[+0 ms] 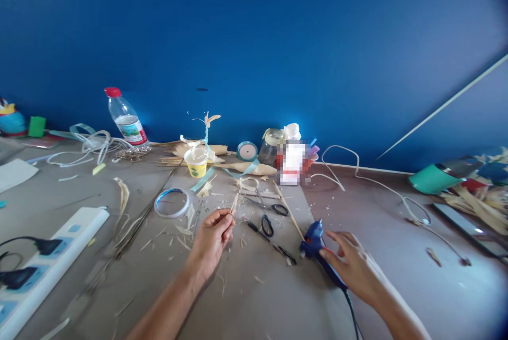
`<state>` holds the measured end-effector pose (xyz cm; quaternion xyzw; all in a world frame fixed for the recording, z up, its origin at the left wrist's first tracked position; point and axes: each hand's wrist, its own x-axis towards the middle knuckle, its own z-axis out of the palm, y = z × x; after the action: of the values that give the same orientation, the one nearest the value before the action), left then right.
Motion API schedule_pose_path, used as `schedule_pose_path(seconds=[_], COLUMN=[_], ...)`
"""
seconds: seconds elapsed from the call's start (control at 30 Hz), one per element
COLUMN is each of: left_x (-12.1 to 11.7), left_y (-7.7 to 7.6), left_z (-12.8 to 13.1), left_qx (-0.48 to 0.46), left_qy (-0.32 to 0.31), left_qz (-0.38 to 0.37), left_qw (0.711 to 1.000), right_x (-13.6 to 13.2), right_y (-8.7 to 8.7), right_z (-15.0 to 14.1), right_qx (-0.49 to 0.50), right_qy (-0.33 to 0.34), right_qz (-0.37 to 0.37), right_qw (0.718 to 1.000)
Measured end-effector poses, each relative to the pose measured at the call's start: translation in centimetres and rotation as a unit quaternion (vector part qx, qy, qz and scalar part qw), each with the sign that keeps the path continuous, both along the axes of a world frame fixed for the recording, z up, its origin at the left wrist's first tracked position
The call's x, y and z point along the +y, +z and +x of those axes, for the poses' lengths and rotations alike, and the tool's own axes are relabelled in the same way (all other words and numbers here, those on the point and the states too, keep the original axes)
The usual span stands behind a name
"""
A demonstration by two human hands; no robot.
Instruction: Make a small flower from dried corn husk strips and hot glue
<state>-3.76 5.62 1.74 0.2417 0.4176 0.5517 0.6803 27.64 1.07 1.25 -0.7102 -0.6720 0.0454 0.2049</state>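
Observation:
My left hand (210, 242) is closed in a pinch, with a thin strip of dried husk (235, 202) standing up from the fingertips. At the right, my right hand (355, 268) is at a blue hot glue gun (313, 239), thumb by the handle, the other fingers apart and not wrapped round it. I cannot tell whether the thumb touches it. The glue gun lies on the table with its nozzle pointing away from me. Between the hands are black-handled scissors (266, 225) and a dark pen-like tool (273, 244).
A yellow-and-white cup (196, 163) holds a blue-wrapped stem with husk petals. Nearby lie a tape roll (172, 203), ribbon spool (246, 151), glass jar (270, 146) and husk scraps. A bottle (129, 123) stands behind, a power strip (59, 255) left, a phone (470, 229) right.

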Motion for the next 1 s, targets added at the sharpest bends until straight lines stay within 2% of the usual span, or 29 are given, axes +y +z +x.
schedule_pose_path(seconds=[0.1, 0.17, 0.3, 0.43, 0.5, 0.6, 0.83, 1.0], left_x=[0.0, 0.0, 0.0, 0.1, 0.2, 0.3, 0.2, 0.1], left_y=[0.3, 0.6, 0.8, 0.6, 0.5, 0.3, 0.6, 0.4], left_z=[0.1, 0.2, 0.0, -0.4, -0.6, -0.7, -0.2, 0.0], left_qx=[0.010, 0.012, 0.013, 0.026, 0.035, 0.041, 0.057, 0.060], left_qy=[0.005, 0.010, 0.018, 0.023, 0.031, 0.035, 0.026, 0.023], left_qz=[-0.010, -0.013, -0.011, 0.006, 0.022, 0.034, 0.019, 0.024], left_qw=[1.000, 1.000, 1.000, 0.999, 0.999, 0.998, 0.998, 0.998], right_x=[1.2, 2.3, 3.9, 3.9, 3.6, 3.2, 3.6, 3.4], right_y=[1.8, 2.6, 3.3, 3.6, 3.4, 2.7, 0.5, 0.0], right_z=[-1.5, -3.0, -6.9, -11.2, -13.2, -15.3, -17.2, -17.6], right_qx=[0.051, 0.067, 0.084, 0.097, 0.087, 0.055, -0.117, -0.130], right_qy=[-0.009, 0.013, 0.085, 0.187, 0.239, 0.277, 0.263, 0.276], right_qz=[0.003, 0.003, 0.001, -0.033, -0.067, -0.089, -0.084, -0.077], right_qw=[0.999, 0.998, 0.993, 0.977, 0.965, 0.955, 0.954, 0.949])
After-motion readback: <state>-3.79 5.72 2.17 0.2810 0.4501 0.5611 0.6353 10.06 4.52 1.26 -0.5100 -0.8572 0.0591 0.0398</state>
